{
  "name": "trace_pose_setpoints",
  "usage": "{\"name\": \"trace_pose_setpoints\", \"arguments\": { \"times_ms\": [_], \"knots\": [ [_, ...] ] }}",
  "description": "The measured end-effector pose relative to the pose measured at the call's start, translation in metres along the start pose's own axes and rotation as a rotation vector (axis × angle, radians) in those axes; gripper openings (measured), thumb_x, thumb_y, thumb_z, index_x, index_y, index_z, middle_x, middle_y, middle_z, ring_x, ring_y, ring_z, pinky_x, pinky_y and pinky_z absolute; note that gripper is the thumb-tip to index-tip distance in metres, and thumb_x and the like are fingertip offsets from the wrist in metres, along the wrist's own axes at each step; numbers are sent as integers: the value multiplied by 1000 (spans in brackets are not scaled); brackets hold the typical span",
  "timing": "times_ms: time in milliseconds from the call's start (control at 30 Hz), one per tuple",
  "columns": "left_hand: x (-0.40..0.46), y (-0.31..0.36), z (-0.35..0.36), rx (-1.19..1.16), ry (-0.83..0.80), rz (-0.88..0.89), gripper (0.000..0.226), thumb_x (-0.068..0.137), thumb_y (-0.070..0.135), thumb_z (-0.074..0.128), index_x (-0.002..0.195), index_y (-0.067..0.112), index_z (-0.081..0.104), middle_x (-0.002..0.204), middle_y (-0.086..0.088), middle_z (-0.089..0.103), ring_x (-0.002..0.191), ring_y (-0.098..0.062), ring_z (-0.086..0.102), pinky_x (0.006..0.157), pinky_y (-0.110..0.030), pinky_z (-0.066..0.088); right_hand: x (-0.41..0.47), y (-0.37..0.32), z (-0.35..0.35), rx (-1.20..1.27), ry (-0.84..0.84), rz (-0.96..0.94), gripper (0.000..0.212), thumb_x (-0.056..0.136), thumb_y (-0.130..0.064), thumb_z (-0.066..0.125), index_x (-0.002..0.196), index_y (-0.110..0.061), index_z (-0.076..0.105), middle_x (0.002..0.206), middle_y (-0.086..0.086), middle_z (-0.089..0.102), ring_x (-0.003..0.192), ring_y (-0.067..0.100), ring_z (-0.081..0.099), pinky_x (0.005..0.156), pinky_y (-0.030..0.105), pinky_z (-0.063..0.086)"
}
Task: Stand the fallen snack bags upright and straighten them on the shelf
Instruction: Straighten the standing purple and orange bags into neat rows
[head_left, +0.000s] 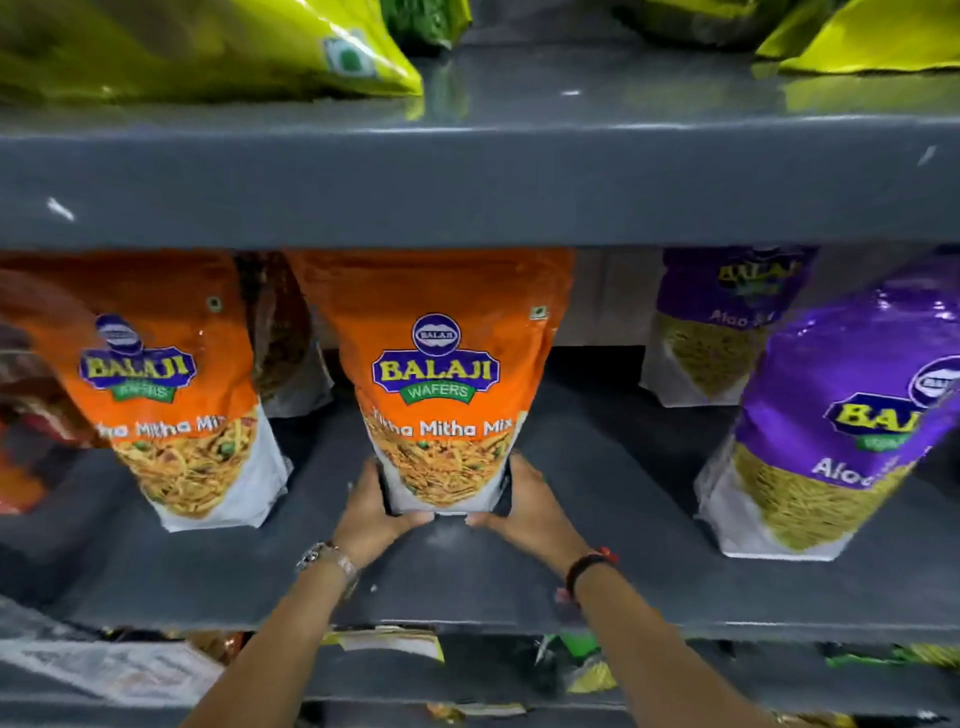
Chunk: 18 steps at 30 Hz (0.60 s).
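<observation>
— Orange glossy plastic Balaji snack bag (439, 379): where was it?
— Upright on the grey metal shelf (597, 519), its base clasped between both hands.
— Fingers?
— Left hand (371, 512) wrapped its left bottom corner, right hand (524, 501) the right; thumbs lay under its front edge.
— Right of the fingers?
— Purple glossy plastic snack bag (831, 421), leaning.

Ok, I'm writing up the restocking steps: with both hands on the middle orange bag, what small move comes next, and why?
Probably let go. The middle orange bag already stands upright, label forward, its base on the shelf, with the left hand and right hand cupping its bottom corners.
</observation>
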<state>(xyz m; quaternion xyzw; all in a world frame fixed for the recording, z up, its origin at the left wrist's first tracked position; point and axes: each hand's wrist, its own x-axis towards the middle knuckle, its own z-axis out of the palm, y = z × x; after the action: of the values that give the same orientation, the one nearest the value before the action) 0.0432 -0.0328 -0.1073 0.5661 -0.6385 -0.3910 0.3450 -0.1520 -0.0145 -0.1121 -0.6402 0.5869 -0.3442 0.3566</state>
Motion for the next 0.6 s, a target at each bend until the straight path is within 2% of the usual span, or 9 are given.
{"name": "trace_pose_setpoints", "arguments": {
  "times_ms": [67,167,233,300,400,500,600],
  "knots": [
    [4,-5,0,-28,8,-15,85,58,16,82,126,15,32,119,4,43,114,-18,42,87,-29,33,-1,0,1,-30,16,1,75,64,-29,79,127,-22,37,133,4,51,123,19,45,99,32,39],
    [-1,-9,1,-5,0,-23,81,55,25,81,121,15,36,117,-1,47,115,-23,41,89,-33,34,-12,1,0,-38,55,-2,71,66,-28,77,125,-25,39,131,0,52,116,10,44,91,23,34],
    [-9,-9,5,68,5,-37,80,52,34,78,118,14,38,119,-6,51,115,-28,39,94,-38,33,-23,3,-2,-46,73,-4,70,67,-29,77,125,-24,39,131,0,52,118,14,46,94,26,36],
    [-19,-8,8,111,9,-39,80,48,39,75,115,14,40,116,-7,54,112,-28,40,90,-37,35,-35,6,-5,-72,79,2,68,67,-29,77,124,-22,40,131,1,53,120,20,47,102,36,36],
    [-32,-8,13,152,32,-20,75,53,31,82,114,15,42,116,-7,57,110,-29,42,96,-44,36,-49,9,-9,-94,55,10,67,69,-31,76,124,-23,39,131,0,52,122,21,45,109,46,32],
    [-37,-8,15,202,60,-1,74,55,28,81,116,14,42,118,-7,58,111,-33,44,104,-52,30,-54,9,-9,-111,39,7,71,68,-36,76,126,-24,37,133,1,50,123,21,43,107,41,33],
    [-37,-6,15,196,66,-21,70,57,28,80,115,15,42,119,-8,58,113,-34,43,103,-53,31,-55,8,-9,-124,67,15,71,67,-40,76,125,-25,38,131,1,53,121,22,45,105,39,35]
  ]
}}
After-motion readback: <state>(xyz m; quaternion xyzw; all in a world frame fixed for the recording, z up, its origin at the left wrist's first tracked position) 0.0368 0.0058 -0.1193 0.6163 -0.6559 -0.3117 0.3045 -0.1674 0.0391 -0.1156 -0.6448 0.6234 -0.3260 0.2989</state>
